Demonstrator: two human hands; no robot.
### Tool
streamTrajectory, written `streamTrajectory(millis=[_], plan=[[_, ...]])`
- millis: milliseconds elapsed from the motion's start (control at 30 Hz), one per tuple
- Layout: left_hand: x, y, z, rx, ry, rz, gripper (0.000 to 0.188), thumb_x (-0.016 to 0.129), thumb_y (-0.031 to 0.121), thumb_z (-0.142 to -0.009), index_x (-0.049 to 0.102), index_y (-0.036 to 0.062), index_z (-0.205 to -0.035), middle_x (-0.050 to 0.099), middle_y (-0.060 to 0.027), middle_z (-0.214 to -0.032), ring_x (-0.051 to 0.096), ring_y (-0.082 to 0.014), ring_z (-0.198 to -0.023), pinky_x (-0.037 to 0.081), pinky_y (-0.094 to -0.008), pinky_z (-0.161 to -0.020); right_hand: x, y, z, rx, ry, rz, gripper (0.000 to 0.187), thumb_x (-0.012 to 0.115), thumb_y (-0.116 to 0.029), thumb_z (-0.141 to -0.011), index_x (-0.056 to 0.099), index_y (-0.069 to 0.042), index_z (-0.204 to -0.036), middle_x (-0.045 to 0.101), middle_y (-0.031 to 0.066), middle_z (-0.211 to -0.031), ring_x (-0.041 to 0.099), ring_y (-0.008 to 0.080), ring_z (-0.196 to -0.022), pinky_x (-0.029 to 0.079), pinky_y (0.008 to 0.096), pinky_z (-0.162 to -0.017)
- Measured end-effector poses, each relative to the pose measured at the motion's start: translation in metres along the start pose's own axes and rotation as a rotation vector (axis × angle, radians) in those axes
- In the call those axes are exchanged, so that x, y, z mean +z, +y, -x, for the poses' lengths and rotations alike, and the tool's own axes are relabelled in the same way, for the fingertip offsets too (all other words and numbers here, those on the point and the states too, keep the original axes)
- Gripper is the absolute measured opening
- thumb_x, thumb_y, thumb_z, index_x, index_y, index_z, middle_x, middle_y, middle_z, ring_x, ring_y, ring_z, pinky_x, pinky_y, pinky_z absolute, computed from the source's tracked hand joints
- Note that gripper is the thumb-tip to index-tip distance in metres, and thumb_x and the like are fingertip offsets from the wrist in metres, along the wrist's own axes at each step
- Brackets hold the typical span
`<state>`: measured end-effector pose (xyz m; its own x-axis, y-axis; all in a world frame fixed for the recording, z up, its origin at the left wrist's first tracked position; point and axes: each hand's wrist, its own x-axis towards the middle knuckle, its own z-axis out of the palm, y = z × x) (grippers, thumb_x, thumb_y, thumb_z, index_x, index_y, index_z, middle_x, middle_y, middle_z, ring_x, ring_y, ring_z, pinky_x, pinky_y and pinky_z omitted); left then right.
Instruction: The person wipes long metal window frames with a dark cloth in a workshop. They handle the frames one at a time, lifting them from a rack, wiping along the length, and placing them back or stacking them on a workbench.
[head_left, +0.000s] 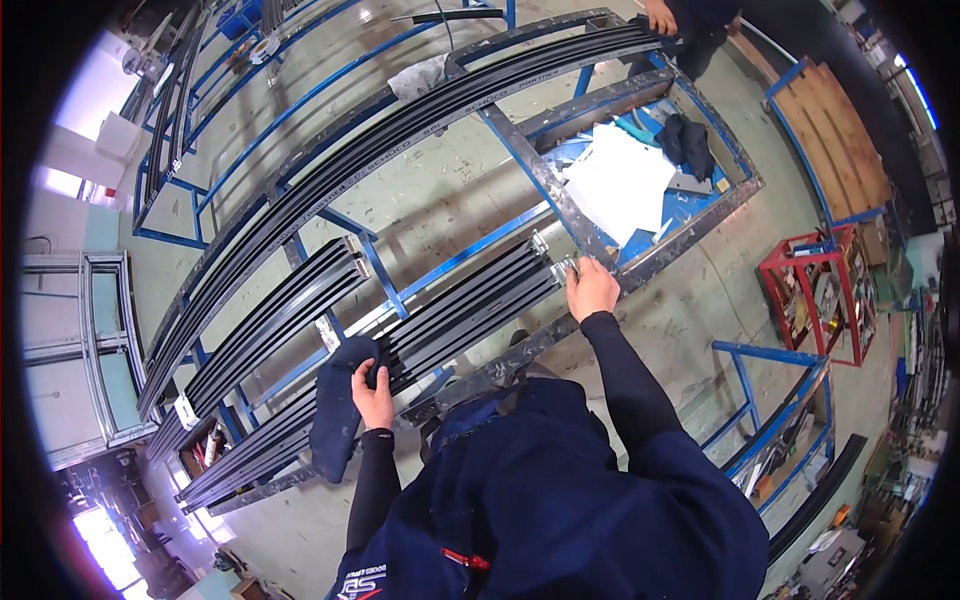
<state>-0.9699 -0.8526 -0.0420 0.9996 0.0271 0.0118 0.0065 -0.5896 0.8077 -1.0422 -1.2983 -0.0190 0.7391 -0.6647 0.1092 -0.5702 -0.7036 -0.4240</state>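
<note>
A long black window-frame profile (468,308) with lengthwise grooves lies across the rack in front of me. My left hand (374,395) is closed on a dark blue cloth (340,415) draped over this profile. At the profile's right end, my right hand (594,290) has its fingers closed on a small silver metal fitting (563,270). Another silver fitting (540,242) sticks out at the same end, farther from me. Beyond lies a shorter group of black profiles (290,305), with a metal fitting on its end too.
Long black profiles (400,135) stretch across the far side of the blue rack (470,250). A tray at right holds white sheets (622,180) and dark gloves (686,145). Another person's hand (661,17) touches the far profiles. A red cart (815,290) stands right.
</note>
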Motion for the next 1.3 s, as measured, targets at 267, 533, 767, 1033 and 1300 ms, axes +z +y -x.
streamTrajectory(millis=[267, 533, 767, 1033, 1300], plan=[[0.003, 0.008, -0.004, -0.092, 0.028, 0.018, 0.026, 0.073, 0.016, -0.089, 0.068, -0.0004, -0.109, 0.068, -0.0108, -0.105, 0.063, -0.0199, -0.099, 0.048, -0.0316, -0.091, -0.025, 0.103, -0.09, 0.423, 0.156, 0.012, 0.025, 0.072, -0.03, -0.085, 0.07, -0.006, -0.093, 0.072, 0.0168, -0.092, 0.068, 0.0374, -0.09, 0.052, 0.0476, -0.078], [0.005, 0.011, -0.011, -0.172, 0.011, 0.009, 0.028, 0.074, 0.018, -0.089, 0.068, -0.0023, -0.108, 0.069, -0.0087, -0.103, 0.062, -0.0165, -0.098, 0.047, -0.0293, -0.092, 0.016, 0.099, -0.107, 0.499, 0.181, -0.098, 0.041, 0.069, -0.041, -0.086, 0.071, -0.004, -0.105, 0.072, 0.0179, -0.089, 0.069, 0.0365, -0.09, 0.052, 0.0469, -0.081], [0.008, 0.002, -0.013, -0.186, 0.041, 0.09, 0.025, 0.078, 0.014, -0.086, 0.069, -0.0013, -0.103, 0.069, -0.006, -0.099, 0.062, -0.0134, -0.091, 0.049, -0.0276, -0.087, 0.008, -0.023, -0.049, -0.267, 0.156, -0.291, 0.028, 0.077, -0.037, -0.079, 0.069, -0.01, -0.081, 0.067, 0.0058, -0.082, 0.065, 0.0297, -0.071, 0.052, 0.0399, -0.066], [0.007, 0.002, -0.011, -0.2, 0.061, 0.076, 0.025, 0.079, 0.015, -0.085, 0.069, -0.0014, -0.102, 0.069, -0.0047, -0.095, 0.061, -0.0122, -0.088, 0.049, -0.0268, -0.085, 0.016, -0.003, -0.071, -0.231, 0.102, -0.08, 0.022, 0.069, -0.024, -0.086, 0.058, -0.009, -0.073, 0.065, 0.0115, -0.073, 0.063, 0.0341, -0.066, 0.049, 0.0442, -0.063], [0.007, 0.003, -0.012, -0.21, 0.071, 0.065, 0.026, 0.079, 0.015, -0.085, 0.069, -0.0017, -0.102, 0.069, -0.0043, -0.096, 0.061, -0.0126, -0.09, 0.048, -0.0268, -0.087, 0.02, -0.001, -0.074, -0.154, 0.074, 0.007, 0.022, 0.065, -0.025, -0.088, 0.057, -0.008, -0.076, 0.066, 0.0136, -0.075, 0.064, 0.0371, -0.068, 0.05, 0.0485, -0.066]])
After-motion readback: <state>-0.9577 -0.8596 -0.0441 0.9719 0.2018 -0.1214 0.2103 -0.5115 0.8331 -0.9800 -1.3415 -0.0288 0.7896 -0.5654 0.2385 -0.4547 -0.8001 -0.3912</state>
